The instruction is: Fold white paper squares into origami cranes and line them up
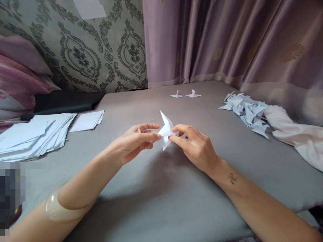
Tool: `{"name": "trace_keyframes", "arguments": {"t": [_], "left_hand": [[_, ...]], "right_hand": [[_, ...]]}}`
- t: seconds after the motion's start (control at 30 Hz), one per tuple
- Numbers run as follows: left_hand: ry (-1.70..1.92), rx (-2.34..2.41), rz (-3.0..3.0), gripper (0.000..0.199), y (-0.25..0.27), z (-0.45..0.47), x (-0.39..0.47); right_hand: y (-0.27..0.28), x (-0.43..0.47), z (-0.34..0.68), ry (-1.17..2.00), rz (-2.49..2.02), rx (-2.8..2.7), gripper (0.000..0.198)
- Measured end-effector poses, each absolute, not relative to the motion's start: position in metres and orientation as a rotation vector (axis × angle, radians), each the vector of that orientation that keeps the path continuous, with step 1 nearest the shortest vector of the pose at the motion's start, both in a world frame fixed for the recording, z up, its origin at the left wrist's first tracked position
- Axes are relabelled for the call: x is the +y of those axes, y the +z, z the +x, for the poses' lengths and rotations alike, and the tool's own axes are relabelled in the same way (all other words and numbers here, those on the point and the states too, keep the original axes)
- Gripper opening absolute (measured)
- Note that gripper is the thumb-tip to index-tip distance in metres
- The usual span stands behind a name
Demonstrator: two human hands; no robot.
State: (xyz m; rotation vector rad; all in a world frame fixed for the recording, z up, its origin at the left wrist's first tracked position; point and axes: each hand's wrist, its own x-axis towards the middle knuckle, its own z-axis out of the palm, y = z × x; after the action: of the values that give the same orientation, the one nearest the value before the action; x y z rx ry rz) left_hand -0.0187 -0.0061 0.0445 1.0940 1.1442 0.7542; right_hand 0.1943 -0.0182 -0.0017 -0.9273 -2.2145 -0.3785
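Observation:
A white folded paper crane (167,127) is held up above the grey surface, its pointed wings spread up and down. My right hand (195,143) pinches its right side between thumb and forefinger. On the other side, my left hand (137,139) has its thumb and a finger closed at the crane's left tip, with the other fingers partly extended. Two similar small paper cranes, a left one (177,95) and a right one (193,94), stand further back near the curtain.
At the left lie a large stack of white paper sheets (32,134) and a smaller stack (87,121). A heap of folded paper cranes (246,109) sits at the right, beside a pale cloth (292,131). Behind are a black flat object (68,102) and a mauve curtain (166,43).

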Motion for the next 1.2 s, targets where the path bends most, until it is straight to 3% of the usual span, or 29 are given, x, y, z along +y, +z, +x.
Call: {"name": "trace_keyframes", "arguments": {"t": [0.13, 0.3, 0.4, 0.53, 0.7, 1.2], "left_hand": [[0.972, 1.279, 1.885, 0.058, 0.040, -0.016, -0.015], [1.118, 1.197, 2.825, 0.028, 0.030, -0.011, -0.019], [1.067, 1.067, 3.016, 0.027, 0.026, -0.012, -0.016], [0.999, 1.067, 2.978, 0.023, 0.025, -0.012, -0.015], [0.925, 1.184, 2.713, 0.012, 0.031, -0.008, -0.019], [0.906, 1.016, 1.858, 0.014, 0.058, -0.009, -0.026]], "right_hand": [[0.001, -0.018, 0.194, -0.435, -0.851, -2.184, 0.025], [0.000, -0.020, 0.194, -0.434, -0.840, -2.197, 0.020], [0.000, -0.020, 0.194, -0.424, -0.834, -2.214, 0.020], [0.002, -0.021, 0.192, -0.334, -0.801, -2.192, 0.018], [0.002, -0.024, 0.189, 0.009, -0.795, -2.106, 0.013], [0.021, -0.033, 0.188, 0.971, -0.966, -1.638, 0.013]]}}
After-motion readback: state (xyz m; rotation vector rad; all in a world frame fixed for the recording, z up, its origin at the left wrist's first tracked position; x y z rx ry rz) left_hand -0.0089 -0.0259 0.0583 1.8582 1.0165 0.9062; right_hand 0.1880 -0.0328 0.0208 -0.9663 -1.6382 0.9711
